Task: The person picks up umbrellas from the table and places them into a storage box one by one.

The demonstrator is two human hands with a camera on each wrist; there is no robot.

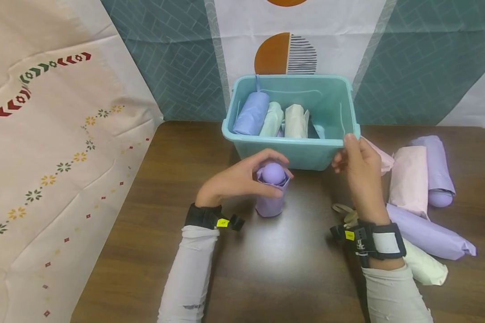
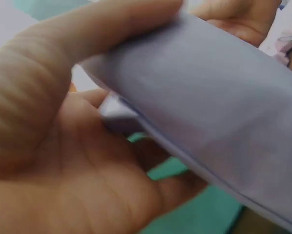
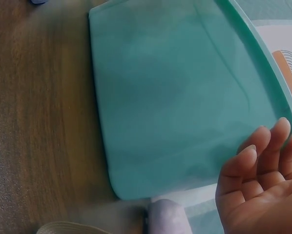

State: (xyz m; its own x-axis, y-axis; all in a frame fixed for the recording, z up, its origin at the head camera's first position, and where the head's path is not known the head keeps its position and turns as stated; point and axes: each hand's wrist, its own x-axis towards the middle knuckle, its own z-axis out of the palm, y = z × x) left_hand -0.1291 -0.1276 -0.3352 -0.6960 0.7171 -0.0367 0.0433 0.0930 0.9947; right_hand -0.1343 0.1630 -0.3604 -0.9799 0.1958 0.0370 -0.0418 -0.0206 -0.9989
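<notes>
Just below the teal bin (image 1: 303, 155), mid-frame in the head view, a folded purple umbrella (image 1: 269, 204) stands near upright above the bench (image 1: 303, 278), its top clasped by the nearer left hand (image 1: 239, 181); the right hand (image 1: 363, 175) pinches the bin's lower-right rim.

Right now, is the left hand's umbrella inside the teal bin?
No, the left hand holds the purple folded umbrella outside the teal bin, nearer the head camera.

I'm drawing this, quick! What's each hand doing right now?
Left hand: holding a folded, round-knobbed lavender fabric umbrella.
Right hand: holding a teal rectangular plastic bin at one corner.
</notes>
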